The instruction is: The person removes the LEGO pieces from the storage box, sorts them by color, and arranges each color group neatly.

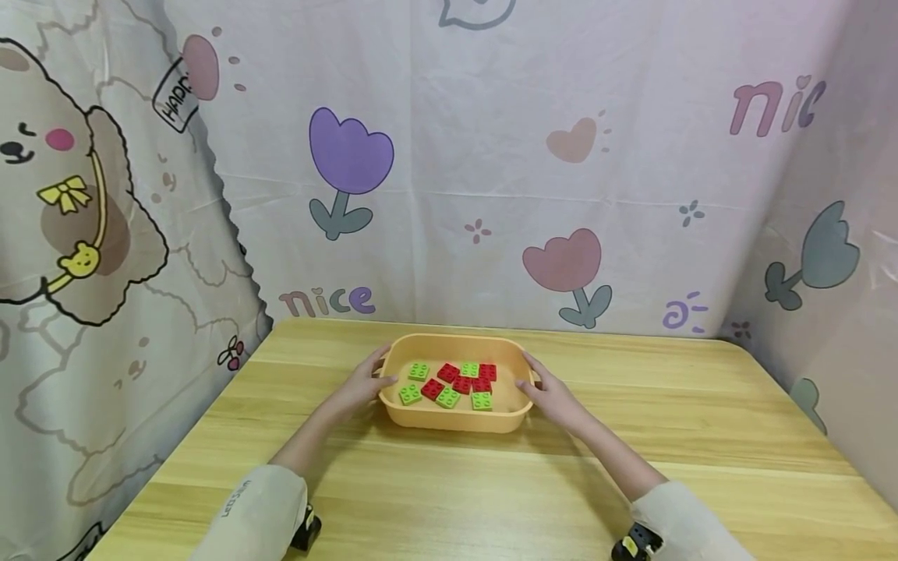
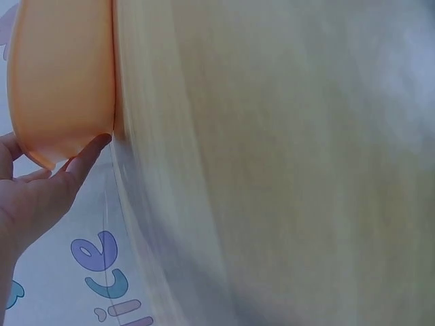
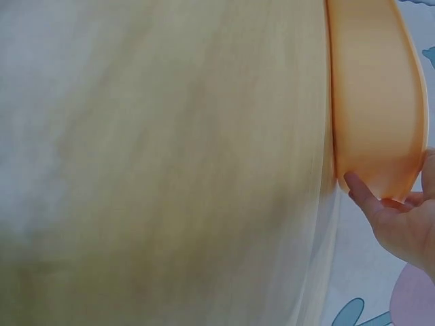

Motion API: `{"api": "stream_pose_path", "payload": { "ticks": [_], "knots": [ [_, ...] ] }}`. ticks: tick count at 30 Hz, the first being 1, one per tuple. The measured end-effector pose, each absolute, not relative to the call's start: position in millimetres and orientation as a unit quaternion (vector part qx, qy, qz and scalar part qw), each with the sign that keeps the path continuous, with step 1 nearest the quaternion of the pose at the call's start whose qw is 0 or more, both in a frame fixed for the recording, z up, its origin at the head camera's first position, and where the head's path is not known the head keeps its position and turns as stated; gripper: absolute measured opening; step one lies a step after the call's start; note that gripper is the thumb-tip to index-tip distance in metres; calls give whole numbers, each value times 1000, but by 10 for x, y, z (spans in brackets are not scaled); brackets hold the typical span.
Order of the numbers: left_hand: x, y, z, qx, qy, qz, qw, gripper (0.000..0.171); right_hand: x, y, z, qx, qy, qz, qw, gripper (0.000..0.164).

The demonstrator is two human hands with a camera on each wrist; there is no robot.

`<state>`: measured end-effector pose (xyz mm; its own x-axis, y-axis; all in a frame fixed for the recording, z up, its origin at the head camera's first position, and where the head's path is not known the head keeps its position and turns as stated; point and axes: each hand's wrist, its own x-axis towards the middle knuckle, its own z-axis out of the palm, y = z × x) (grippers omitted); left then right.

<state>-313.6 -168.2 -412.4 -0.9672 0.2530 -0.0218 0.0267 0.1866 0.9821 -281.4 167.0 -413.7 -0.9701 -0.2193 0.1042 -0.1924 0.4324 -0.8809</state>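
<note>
An orange plastic basin (image 1: 456,421) with rounded corners stands on the wooden table, gripped at both ends. My left hand (image 1: 361,383) holds its left end, thumb over the rim and fingers around the outside. At the opposite end my right hand (image 1: 554,396) holds it the same way, thumb inside the rim. Inside lie several green toy building bricks (image 1: 410,394) and several red toy building bricks (image 1: 432,389), loosely scattered. In the left wrist view, fingers (image 2: 85,157) reach under the end of the basin; the right wrist view shows fingers (image 3: 363,193) doing likewise.
The wooden table (image 1: 449,491) spreads around the basin on all sides. Behind it hangs a pale printed curtain (image 1: 463,156) with flowers and lettering, and more patterned cloth (image 1: 140,374) hangs along the left side.
</note>
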Motion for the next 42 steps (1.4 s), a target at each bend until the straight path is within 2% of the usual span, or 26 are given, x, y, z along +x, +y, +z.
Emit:
{"api": "stream_pose_path", "payload": {
  "ticks": [9,14,22,42],
  "knots": [
    [-3093,-1621,-4113,100,766,628,91,66,-2762,1754,-4121,-138,844,-518,14,60],
    [-3074,-1594,-4120,98,759,637,92,67,-2602,1708,-3923,-135,842,-521,19,59],
    [-3033,-1523,-4108,98,763,632,94,66,-2728,1852,-4161,-130,850,-511,17,60],
    [-2940,-1370,-4100,100,776,614,98,66,-2603,1991,-4119,-133,853,-505,11,59]
  ]
}}
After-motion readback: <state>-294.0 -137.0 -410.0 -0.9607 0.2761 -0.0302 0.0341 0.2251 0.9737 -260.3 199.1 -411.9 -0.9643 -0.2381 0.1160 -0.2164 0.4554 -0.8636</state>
